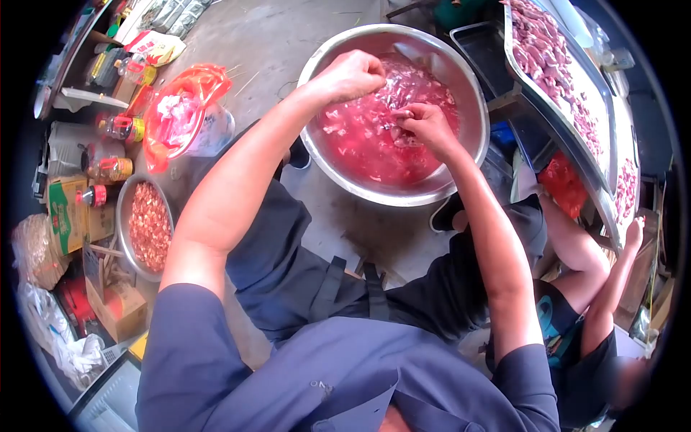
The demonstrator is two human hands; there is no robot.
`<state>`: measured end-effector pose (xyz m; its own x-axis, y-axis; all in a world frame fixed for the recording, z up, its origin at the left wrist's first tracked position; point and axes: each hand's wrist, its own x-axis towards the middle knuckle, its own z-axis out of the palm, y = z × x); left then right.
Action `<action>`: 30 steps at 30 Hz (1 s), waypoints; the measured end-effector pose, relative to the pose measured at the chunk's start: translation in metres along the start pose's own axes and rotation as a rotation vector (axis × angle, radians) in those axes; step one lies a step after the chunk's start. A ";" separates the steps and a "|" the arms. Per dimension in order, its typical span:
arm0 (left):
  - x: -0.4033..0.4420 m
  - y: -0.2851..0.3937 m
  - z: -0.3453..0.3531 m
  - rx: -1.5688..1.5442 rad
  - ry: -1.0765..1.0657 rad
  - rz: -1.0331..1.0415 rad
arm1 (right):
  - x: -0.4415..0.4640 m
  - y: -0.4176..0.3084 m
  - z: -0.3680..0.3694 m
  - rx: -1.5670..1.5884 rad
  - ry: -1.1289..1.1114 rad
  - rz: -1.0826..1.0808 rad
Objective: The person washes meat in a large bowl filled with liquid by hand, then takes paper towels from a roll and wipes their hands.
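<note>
A large metal basin point(466, 169) stands on the floor ahead of me, holding reddish liquid with pale pink meat pieces point(338, 128) in it. Over its left part hangs my left hand point(355, 75), fingers curled together; whatever they hold, if anything, is hidden. Lower and to the right, above the liquid, my right hand point(426, 124) has its thumb and fingers pinched together at a small piece too unclear to name. Near the basin's upper rim something pale and smooth lies partly in the liquid.
Trays of meat point(551, 65) stand on a table at the right, with a co-worker's arm point(612, 284) by its lower end. At the left are a red plastic bag point(209, 79), a bowl of reddish chunks point(150, 227), bottles point(109, 165) and cardboard boxes point(119, 309).
</note>
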<state>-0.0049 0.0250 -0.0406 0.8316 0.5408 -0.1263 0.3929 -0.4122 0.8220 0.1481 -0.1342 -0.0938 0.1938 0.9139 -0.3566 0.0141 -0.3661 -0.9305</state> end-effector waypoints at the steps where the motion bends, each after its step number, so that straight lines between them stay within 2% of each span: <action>1: 0.000 -0.001 0.005 0.048 -0.037 0.008 | -0.004 -0.004 -0.001 0.143 0.006 0.024; 5: -0.007 0.005 0.026 -0.150 -0.229 -0.072 | -0.009 -0.008 -0.008 -0.006 0.028 -0.034; 6: -0.009 0.007 0.032 -0.292 -0.280 -0.132 | -0.009 -0.006 -0.008 -0.001 0.034 -0.034; 7: -0.010 0.010 0.035 -0.434 -0.330 -0.193 | -0.008 -0.005 -0.007 -0.159 0.087 -0.135; 8: -0.010 0.012 0.038 -0.430 -0.336 -0.193 | -0.007 -0.003 -0.005 -0.318 0.140 -0.234; 9: -0.009 0.013 0.040 -0.399 -0.306 -0.177 | -0.008 -0.004 -0.002 -0.314 0.145 -0.231; 11: -0.008 0.014 0.044 -0.365 -0.285 -0.164 | -0.010 -0.005 0.004 -0.473 0.294 -0.313; 17: 0.002 0.001 0.047 -0.388 -0.155 -0.079 | -0.012 -0.006 0.004 -0.433 0.289 -0.348; 18: 0.001 0.002 0.047 -0.464 -0.162 -0.086 | -0.013 -0.008 0.005 -0.416 0.280 -0.361; 30: -0.003 0.010 0.041 -0.518 -0.163 -0.167 | -0.021 -0.018 0.010 -0.638 0.264 -0.515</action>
<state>0.0129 -0.0106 -0.0546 0.8407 0.4310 -0.3278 0.3143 0.1045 0.9435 0.1339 -0.1448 -0.0707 0.2326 0.9513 0.2023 0.6964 -0.0176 -0.7175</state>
